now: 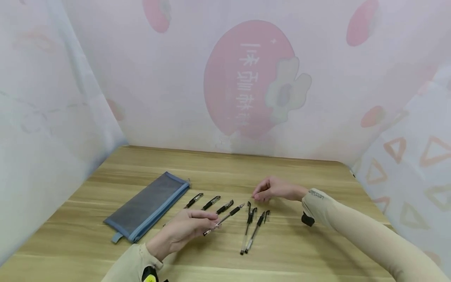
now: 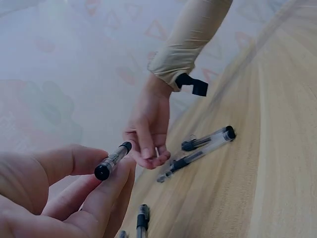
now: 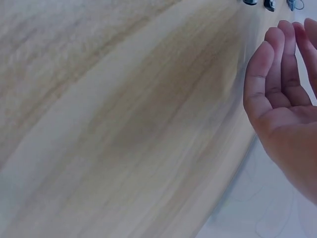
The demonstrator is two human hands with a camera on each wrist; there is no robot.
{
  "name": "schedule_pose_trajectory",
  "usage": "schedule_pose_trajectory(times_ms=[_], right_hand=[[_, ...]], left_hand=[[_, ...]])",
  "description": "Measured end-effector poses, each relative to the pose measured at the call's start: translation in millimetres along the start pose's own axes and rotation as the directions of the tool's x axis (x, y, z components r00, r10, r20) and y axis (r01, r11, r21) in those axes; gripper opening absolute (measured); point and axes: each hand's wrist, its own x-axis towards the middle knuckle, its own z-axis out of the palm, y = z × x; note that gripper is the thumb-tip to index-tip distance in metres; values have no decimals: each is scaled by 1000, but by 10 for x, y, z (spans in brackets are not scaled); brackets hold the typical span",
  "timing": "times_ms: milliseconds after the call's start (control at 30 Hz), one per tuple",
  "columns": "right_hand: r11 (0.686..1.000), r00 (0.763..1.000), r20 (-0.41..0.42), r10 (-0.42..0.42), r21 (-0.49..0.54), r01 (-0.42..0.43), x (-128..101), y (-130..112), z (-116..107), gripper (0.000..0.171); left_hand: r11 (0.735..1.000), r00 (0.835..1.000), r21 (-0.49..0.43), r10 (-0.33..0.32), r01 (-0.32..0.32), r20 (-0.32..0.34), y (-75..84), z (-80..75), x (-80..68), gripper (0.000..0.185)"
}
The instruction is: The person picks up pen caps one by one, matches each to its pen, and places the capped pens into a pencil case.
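My left hand (image 1: 208,222) pinches a clear pen with a black grip (image 1: 225,216) between thumb and fingers, holding it just above the wooden table (image 1: 317,243). The left wrist view shows that pen (image 2: 113,159) end-on between the fingertips. My right hand (image 1: 260,194) rests on the table further back, fingers loosely curled, and holds nothing; its palm (image 3: 285,99) is bare in the right wrist view. Two pens (image 1: 251,231) lie side by side between the hands. Three more pens (image 1: 211,202) lie in a row to the left.
A blue-grey mesh pencil case (image 1: 146,205) lies flat and slanted at the left of the table. Printed fabric walls (image 1: 246,86) close in the table at the back and on both sides. Bare wood lies to the right of the pens.
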Motion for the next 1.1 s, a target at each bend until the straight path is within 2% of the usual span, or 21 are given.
schedule_pose_trajectory(times_ms=[200,467,667,900,1100], right_hand=[[997,999,26,-45,-58,46,66,-34,32,19],[990,996,51,-76,-111,82,162,-88,101,23],[967,987,108,-122,-209,143,228,-36,138,23],[962,967,174,-185,-166,214,248,-14,172,16],[961,970,160,-183,-181,211,254,21,180,10]], left_hand=[[998,1000,-55,16,-16,-5,9,-22,-126,34],[994,1000,-106,3,-5,-16,-4,1,-254,34],[991,1000,-135,4,-5,-11,7,5,-320,30],[983,1000,-184,-7,5,-13,20,-5,-366,29],[980,1000,-197,-13,13,4,24,-37,-354,29]])
